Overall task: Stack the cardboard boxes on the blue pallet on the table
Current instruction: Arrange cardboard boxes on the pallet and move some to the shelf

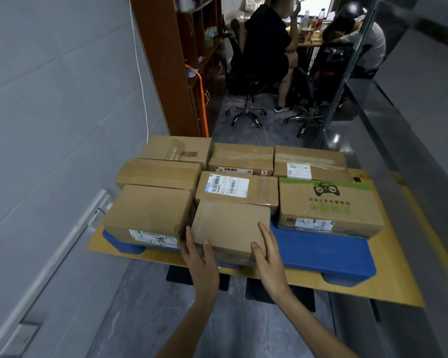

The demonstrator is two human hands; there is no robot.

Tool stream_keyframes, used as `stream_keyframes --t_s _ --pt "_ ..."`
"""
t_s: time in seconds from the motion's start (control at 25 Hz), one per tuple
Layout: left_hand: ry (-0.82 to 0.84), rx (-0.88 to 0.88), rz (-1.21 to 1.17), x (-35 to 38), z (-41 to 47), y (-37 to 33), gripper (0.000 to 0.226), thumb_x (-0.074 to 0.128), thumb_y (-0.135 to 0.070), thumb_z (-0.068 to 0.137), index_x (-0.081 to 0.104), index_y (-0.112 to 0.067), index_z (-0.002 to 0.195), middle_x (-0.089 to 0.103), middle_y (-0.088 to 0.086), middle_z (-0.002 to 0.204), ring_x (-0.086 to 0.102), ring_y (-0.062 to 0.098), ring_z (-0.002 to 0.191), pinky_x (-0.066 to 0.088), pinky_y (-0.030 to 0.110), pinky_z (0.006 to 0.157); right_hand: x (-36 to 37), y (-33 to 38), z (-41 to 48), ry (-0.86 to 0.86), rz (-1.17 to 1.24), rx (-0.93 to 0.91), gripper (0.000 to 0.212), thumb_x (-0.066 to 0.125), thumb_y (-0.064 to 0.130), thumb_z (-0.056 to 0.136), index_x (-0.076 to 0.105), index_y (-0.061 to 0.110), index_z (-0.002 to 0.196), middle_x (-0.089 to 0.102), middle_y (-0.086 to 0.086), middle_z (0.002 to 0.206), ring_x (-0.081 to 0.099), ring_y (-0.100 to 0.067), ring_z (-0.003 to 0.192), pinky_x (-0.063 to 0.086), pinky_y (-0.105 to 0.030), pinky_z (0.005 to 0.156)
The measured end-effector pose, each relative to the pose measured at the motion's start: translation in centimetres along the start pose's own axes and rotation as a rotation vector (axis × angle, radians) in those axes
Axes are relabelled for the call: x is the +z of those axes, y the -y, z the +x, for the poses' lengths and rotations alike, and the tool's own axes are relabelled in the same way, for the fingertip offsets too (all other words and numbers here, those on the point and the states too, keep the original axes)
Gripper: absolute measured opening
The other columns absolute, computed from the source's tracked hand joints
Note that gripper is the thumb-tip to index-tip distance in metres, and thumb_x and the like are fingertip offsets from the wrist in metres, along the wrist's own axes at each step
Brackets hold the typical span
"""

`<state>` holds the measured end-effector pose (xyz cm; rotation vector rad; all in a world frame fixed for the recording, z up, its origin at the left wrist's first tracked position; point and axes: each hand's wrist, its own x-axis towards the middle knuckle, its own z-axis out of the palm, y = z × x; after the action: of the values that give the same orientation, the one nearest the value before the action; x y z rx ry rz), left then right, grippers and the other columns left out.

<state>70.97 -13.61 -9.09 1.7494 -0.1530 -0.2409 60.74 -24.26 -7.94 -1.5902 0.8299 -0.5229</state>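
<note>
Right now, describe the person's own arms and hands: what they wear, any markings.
The left hand and right hand are bare: no gloves, and no rings show. The left forearm and right forearm are bare down to the picture's lower edge, with no sleeve, watch, band or marking in sight.

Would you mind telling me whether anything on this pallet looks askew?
The plain brown cardboard box between the left hand and right hand sits slightly turned, out of line with the rows on the blue plastic pallet; nothing else stands out.
</note>
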Motion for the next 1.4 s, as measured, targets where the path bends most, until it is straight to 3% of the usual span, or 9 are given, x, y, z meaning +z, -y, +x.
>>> stream_keyframes --t_s 0.16,0.28,0.44,0.76,0.84,1.0,1.12,1.28,1.4 --pt "0.044 -0.004 -0.001 0.2 0.6 -0.2 0.058 0.044 -0.036 0.104 0.018 -0.038 0.156 0.014 0.0 0.162 0.032 -0.018 0.112 0.029 -0.004 0.083 0.0 0.0 0.6 -0.006 -0.003 0.008 0.051 0.048 0.029 0.103 0.031 0.047 0.148 0.019 0.014 0.162 0.017 -0.004 0.148 0.022 -0.027 0.115" --pt "0.076 -0.003 0.0 0.0 1.0 -0.7 0.062 0.043 -0.043 0.101 0.016 -0.037 0.156 0.011 -0.003 0.161 0.033 -0.026 0.106 0.03 -0.009 0.075 0.0 0.3 0.9 -0.008 -0.009 0.008 0.051 0.048 0.029 0.103 0.031 0.045 0.149 0.019 0.012 0.162 0.017 -0.005 0.148 0.023 -0.029 0.116" --pt "0.086 -0.007 0.03 -0.2 1.4 -0.6 0.066 0.039 -0.053 0.095 0.014 -0.04 0.154 0.013 0.001 0.159 0.028 0.003 0.125 0.03 0.001 0.078 0.1 0.5 1.0 -0.012 -0.032 0.002 0.051 0.048 0.028 0.103 0.031 0.043 0.149 0.021 0.011 0.162 0.016 -0.006 0.149 0.023 -0.031 0.117" --pt "0.134 -0.04 0.078 -0.6 2.1 -1.1 0.062 0.044 -0.042 0.101 0.016 -0.032 0.156 0.02 0.008 0.156 0.035 0.01 0.125 0.036 0.009 0.084 -0.1 0.7 1.2 -0.003 -0.072 0.001 0.052 0.047 0.03 0.103 0.03 0.04 0.151 0.021 0.009 0.162 0.017 -0.009 0.149 0.024 -0.041 0.121" --pt "0.149 -0.046 0.105 -0.8 2.1 -1.3 0.062 0.045 -0.041 0.102 0.015 -0.031 0.156 0.021 0.008 0.156 0.037 0.012 0.126 0.038 0.009 0.084 -0.1 0.7 1.2 -0.006 -0.089 0.001 0.052 0.047 0.031 0.103 0.029 0.039 0.152 0.021 0.008 0.162 0.017 -0.01 0.149 0.024 -0.038 0.12" --pt "0.216 -0.047 0.142 -1.5 2.3 -1.7 0.064 0.046 -0.04 0.102 0.013 -0.032 0.157 0.022 0.01 0.155 0.041 0.019 0.131 0.041 0.027 0.096 0.0 1.0 0.7 -0.048 -0.128 0.011 0.053 0.047 0.035 0.103 0.029 0.041 0.152 0.017 0.007 0.164 0.014 -0.008 0.149 0.02 -0.027 0.113" --pt "0.282 -0.055 0.157 -2.4 2.6 -2.2 0.067 0.049 -0.037 0.102 0.011 -0.032 0.157 0.023 0.013 0.154 0.043 0.027 0.132 0.039 0.03 0.099 -0.3 1.5 -0.4 -0.115 -0.133 0.036 0.053 0.048 0.039 0.102 0.031 0.041 0.152 0.018 0.006 0.164 0.011 -0.01 0.15 0.02 -0.03 0.113" --pt "0.411 0.03 0.282 -4.4 1.9 -3.1 0.075 0.051 -0.039 0.101 0.003 -0.031 0.158 0.006 0.009 0.163 0.021 0.03 0.147 0.027 0.041 0.115 -0.6 2.4 -3.5 -0.267 -0.202 0.062 0.056 0.047 0.039 0.102 0.027 0.032 0.154 0.021 0.003 0.163 0.014 -0.013 0.151 0.018 -0.035 0.12" --pt "0.512 0.279 0.425 -6.0 0.2 -3.8 0.076 0.053 -0.04 0.1 0.005 -0.027 0.159 -0.004 0.009 0.165 0.001 0.025 0.152 0.016 0.042 0.12 -0.5 3.2 -6.7 -0.363 -0.23 0.068 0.057 0.047 0.036 0.103 0.026 0.027 0.155 0.02 0.001 0.163 0.015 -0.014 0.151 0.02 -0.036 0.121"
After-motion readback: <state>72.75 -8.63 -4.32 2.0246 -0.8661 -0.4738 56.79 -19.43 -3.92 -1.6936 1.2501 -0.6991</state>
